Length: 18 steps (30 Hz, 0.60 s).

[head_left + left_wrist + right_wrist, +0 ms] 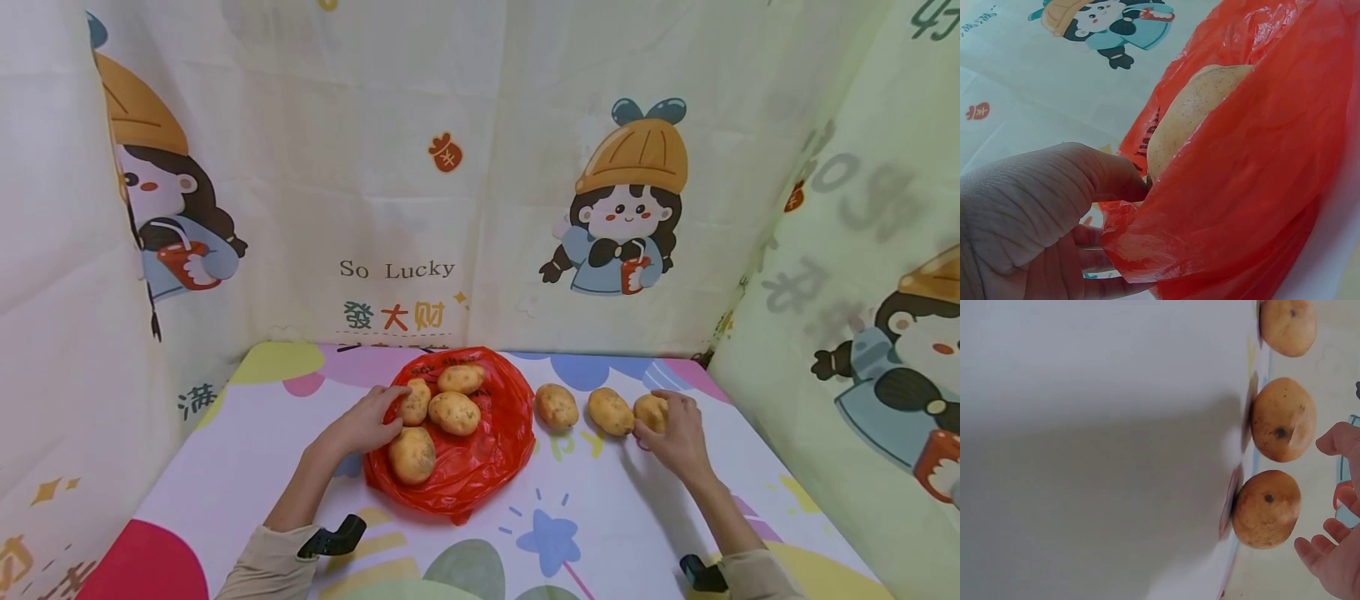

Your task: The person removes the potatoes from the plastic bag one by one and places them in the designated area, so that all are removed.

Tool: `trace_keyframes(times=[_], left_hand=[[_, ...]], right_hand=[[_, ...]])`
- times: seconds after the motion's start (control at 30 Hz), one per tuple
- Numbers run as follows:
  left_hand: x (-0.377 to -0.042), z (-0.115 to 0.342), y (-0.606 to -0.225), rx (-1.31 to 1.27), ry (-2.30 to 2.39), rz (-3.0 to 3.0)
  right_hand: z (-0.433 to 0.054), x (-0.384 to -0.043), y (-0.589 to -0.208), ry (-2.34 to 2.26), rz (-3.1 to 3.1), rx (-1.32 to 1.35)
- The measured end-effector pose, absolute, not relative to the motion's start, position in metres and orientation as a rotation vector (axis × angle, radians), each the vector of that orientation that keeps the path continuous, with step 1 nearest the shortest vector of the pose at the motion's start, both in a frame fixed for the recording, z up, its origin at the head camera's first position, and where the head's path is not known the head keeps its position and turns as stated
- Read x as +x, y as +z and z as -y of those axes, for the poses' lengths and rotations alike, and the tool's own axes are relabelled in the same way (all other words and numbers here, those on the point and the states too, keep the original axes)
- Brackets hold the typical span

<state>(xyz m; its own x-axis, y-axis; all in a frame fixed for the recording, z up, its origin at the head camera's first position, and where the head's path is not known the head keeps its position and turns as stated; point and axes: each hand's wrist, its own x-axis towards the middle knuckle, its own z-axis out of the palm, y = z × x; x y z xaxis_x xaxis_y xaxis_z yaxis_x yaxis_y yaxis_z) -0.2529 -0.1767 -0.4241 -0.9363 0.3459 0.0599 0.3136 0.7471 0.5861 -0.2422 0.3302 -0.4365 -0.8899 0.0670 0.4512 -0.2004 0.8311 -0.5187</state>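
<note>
A red plastic bag [487, 450] lies spread on the table, several potatoes on it. My left hand [367, 421] is at its left edge, beside a potato [415, 404]. In the left wrist view, the thumb is on the inner side of the rim next to a potato [1191, 119], with the other fingers outside, so the hand grips the bag [1241, 187]. To the right, three potatoes stand in a row. My right hand [678, 437] is over the rightmost potato [649, 411]; the right wrist view shows its fingers spread and apart from that potato [1266, 509].
The row's other potatoes, the left one [557, 407] and the middle one [611, 412], lie between the bag and my right hand. A patterned cloth covers the table [600, 517]. Printed curtains [495, 208] enclose the back and both sides.
</note>
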Motion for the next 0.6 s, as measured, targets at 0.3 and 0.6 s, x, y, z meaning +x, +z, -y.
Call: trace_keyframes(times=[0.3, 0.6], left_hand=[[-0.253, 0.177, -0.424, 0.563, 0.963, -2.89], [-0.254, 0.177, -0.426, 0.554, 0.961, -2.886]], right_hand=[[-0.314, -0.242, -0.43, 0.823, 2.52, 0.134], [-0.288, -0.245, -0.426, 0.875, 2.471, 0.235]])
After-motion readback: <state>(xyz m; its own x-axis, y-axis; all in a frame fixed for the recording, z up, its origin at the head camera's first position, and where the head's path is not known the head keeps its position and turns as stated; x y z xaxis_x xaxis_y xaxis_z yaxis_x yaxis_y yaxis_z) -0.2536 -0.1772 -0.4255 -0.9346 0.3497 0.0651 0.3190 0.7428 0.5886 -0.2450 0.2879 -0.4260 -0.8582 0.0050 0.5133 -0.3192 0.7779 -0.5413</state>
